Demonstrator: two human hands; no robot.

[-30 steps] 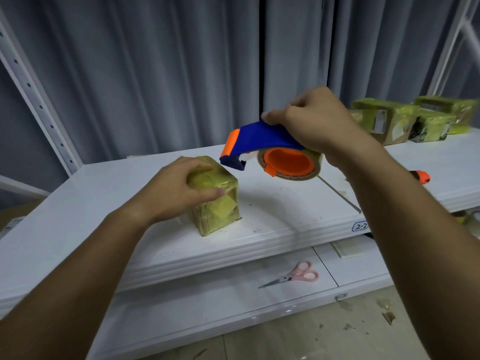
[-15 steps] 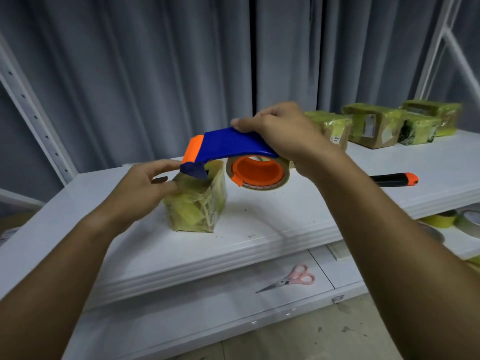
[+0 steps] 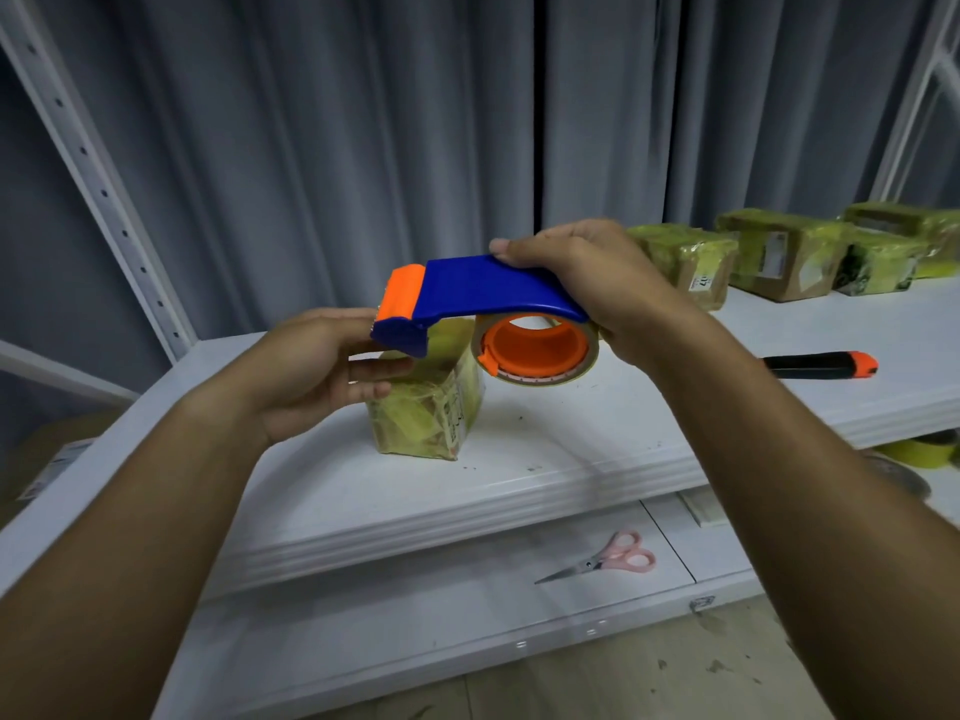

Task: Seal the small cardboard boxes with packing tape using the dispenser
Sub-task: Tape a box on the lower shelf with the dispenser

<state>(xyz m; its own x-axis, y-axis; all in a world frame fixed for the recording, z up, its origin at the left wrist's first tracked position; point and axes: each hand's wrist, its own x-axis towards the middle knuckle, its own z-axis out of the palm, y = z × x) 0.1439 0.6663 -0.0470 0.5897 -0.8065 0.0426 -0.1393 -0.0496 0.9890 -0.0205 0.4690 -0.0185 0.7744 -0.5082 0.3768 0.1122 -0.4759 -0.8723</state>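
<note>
The small box (image 3: 423, 407) stands upright on the upper shelf (image 3: 597, 444), a little back from its front edge and left of the middle, well apart from the row of wrapped boxes (image 3: 779, 257) near the shelf's far right corner. Already skinned in yellowish tape, it looks light and fairly stiff, though its film surface is likely slick, so it is probably best steadied by its side walls rather than its top. The left hand (image 3: 317, 371) does this: its fingers (image 3: 371, 368) lie loosely together, pressed flat against the box's left face near the top. The right hand (image 3: 592, 283) wraps closed around the rear of the blue dispenser (image 3: 483, 296), thumb and fingers clamped over the handle above the orange tape roll (image 3: 537, 350). The dispenser's long axis runs roughly parallel to the shelf's front edge, its orange nose (image 3: 397, 301) pointing left and hovering above the box's top left edge; whether the blade touches the box I cannot tell. A utility knife (image 3: 821, 365) lies to the right, and scissors (image 3: 605, 561) rest on the lower shelf.
</note>
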